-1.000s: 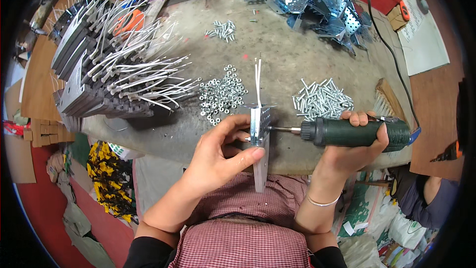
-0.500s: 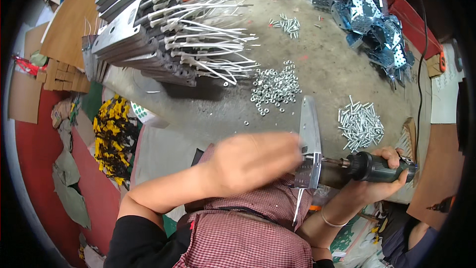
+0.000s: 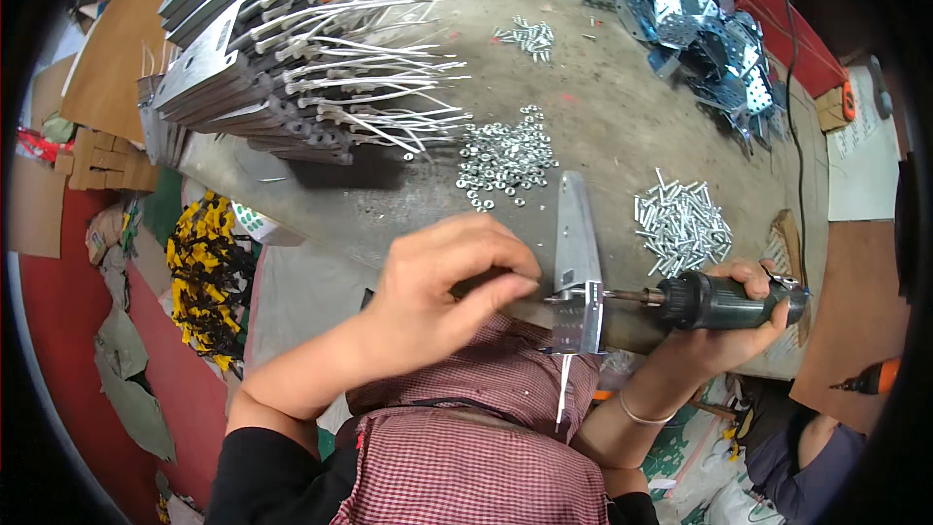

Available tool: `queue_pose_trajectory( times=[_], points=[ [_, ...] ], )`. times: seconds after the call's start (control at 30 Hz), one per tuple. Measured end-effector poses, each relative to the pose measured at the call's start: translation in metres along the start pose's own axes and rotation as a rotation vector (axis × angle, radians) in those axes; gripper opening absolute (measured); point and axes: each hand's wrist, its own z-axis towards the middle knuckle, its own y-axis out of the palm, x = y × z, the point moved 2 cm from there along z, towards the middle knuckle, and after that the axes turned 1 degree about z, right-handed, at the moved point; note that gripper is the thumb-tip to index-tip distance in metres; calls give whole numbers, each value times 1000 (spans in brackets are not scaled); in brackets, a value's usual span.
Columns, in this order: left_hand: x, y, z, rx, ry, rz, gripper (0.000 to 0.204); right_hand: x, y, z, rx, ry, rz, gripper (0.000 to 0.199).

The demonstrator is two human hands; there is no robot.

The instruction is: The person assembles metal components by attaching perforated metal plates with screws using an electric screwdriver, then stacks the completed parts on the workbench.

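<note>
My right hand (image 3: 724, 326) grips a dark green electric screwdriver (image 3: 724, 299) lying level, its bit pointing left into a small perforated bracket (image 3: 580, 316) on a long grey metal plate (image 3: 574, 233). The plate lies on the workbench (image 3: 603, 126) with its near end over the front edge. My left hand (image 3: 447, 287) hovers just left of the bracket, fingertips pinched together near the screw point; whether a small part sits between them is hidden. A thin white tie (image 3: 564, 389) hangs below the bracket.
A pile of nuts (image 3: 505, 157) and a pile of bolts (image 3: 680, 224) lie beyond the plate. Stacked plates with white ties (image 3: 292, 68) fill the back left, blue-grey brackets (image 3: 700, 19) the back right. Yellow-black parts (image 3: 204, 272) lie on the floor; an orange tool (image 3: 870, 379) sits far right.
The view has swung left and down. The plate went from upright in my left hand to lying on the bench; my left hand let go and now pinches beside the bracket.
</note>
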Motion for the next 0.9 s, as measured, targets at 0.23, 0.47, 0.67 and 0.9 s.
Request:
queue_pose_trajectory(
  times=[0.23, 0.47, 0.67, 0.9],
  points=[
    [-1, 39, -11, 158, -129, -255, 10, 14, 20, -8, 92, 46, 126, 27],
    [2, 37, -10, 158, -105, -175, 12, 16, 18, -8, 36, 65, 232, 30],
    [-1, 36, -10, 154, -54, -124, 14, 18, 21, -8, 49, 68, 258, 32],
    [-7, 37, -8, 145, 25, -143, 13, 17, 24, -6, 8, 54, 245, 32]
  ],
)
